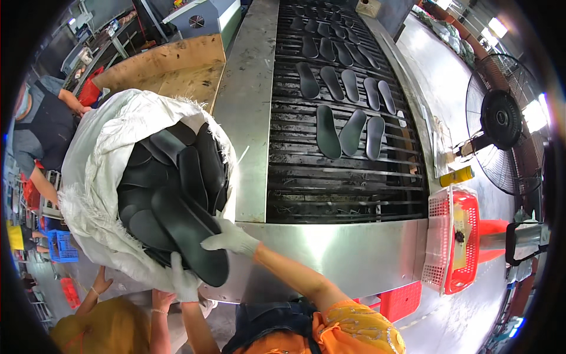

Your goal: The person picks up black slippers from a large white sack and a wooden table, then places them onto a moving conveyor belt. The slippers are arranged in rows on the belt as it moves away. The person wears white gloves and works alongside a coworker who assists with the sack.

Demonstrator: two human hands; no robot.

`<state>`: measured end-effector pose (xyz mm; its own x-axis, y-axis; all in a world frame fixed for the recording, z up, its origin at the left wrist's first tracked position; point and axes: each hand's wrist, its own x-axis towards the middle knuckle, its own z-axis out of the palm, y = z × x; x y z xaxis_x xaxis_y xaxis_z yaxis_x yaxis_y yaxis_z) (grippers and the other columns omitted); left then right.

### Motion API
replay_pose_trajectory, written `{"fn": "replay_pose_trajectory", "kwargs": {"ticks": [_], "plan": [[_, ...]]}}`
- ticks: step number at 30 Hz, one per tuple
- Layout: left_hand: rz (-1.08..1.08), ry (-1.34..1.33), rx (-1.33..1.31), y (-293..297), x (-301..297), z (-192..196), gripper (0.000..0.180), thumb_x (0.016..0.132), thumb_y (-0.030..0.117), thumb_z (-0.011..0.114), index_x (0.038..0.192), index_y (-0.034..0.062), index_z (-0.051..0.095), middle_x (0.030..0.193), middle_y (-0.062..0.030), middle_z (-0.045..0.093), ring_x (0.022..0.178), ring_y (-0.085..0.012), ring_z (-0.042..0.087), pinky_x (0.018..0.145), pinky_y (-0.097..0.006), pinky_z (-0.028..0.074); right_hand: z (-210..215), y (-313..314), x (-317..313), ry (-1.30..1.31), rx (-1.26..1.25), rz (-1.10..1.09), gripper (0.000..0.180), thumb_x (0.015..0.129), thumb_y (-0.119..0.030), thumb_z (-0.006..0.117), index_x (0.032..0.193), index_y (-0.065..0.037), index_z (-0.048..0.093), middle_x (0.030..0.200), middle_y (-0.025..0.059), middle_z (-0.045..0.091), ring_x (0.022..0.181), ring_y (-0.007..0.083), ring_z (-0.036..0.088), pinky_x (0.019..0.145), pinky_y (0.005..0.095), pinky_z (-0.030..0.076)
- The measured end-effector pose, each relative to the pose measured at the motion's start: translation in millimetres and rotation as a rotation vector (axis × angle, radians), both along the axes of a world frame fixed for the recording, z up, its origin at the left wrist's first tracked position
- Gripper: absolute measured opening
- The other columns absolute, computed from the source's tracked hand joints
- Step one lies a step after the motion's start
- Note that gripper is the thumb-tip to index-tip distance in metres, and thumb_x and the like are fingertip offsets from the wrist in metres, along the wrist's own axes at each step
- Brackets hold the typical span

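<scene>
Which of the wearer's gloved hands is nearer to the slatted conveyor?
The right hand: it grips a black insole just off the near left corner of the slatted conveyor. The left hand is farther off, by the near rim of the white sack.

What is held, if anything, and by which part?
The gloved right hand holds a dark insole by its right edge, near the lower end. Whether the left hand grips it too cannot be told.

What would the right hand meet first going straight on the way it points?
The dark insole the right hand grips; beyond, probably more insoles in the sack, though depth is unclear.
</scene>
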<state>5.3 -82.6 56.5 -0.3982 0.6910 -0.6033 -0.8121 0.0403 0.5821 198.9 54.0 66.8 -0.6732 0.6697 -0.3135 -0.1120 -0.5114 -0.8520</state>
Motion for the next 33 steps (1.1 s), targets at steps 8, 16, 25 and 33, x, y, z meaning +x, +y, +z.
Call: {"fn": "replay_pose_trajectory", "kwargs": {"ticks": [8,16,25,33], "plan": [[-0.637,0.81,-0.205,-35,106,-27,0.071,0.082,0.029,0.084,0.135,-0.0083,0.056,0.132,-0.013,0.063,0.116,-0.0277,0.06,0.104,-0.041,0.046,-50,-108,148,-0.061,-0.238,-0.271,0.091,0.075,-0.008,0.084,0.152,0.002,0.036,0.129,0.0146,0.063,0.114,0.0231,0.063,0.101,0.0375,0.051],[-0.85,0.914,-0.32,-56,176,-52,0.065,0.075,0.039,0.089,0.116,-0.0077,0.068,0.104,-0.0165,0.074,0.094,-0.0254,0.069,0.085,-0.041,0.054,-51,-161,247,-0.771,-0.217,-0.069,0.083,0.072,-0.035,0.089,0.136,-0.002,0.049,0.115,0.0182,0.068,0.101,0.0266,0.069,0.085,0.04,0.057],[-0.795,0.911,-0.477,-65,161,-76,0.072,0.072,0.038,0.09,0.117,-0.012,0.065,0.112,-0.0154,0.07,0.1,-0.0251,0.066,0.091,-0.04,0.052,-59,13,316,-0.977,0.396,-0.263,0.043,0.082,-0.034,0.072,0.111,-0.003,0.065,0.1,0.0194,0.07,0.094,0.0371,0.068,0.079,0.0461,0.053],[-0.75,0.87,-0.467,-63,172,-82,0.045,0.078,0.023,0.084,0.111,-0.0038,0.071,0.105,-0.0077,0.072,0.093,-0.0212,0.066,0.086,-0.037,0.053,-153,218,353,-1.035,0.175,-0.731,0.049,0.077,-0.033,0.073,0.113,-0.001,0.068,0.102,0.0187,0.073,0.096,0.0325,0.069,0.086,0.0421,0.053]]}}
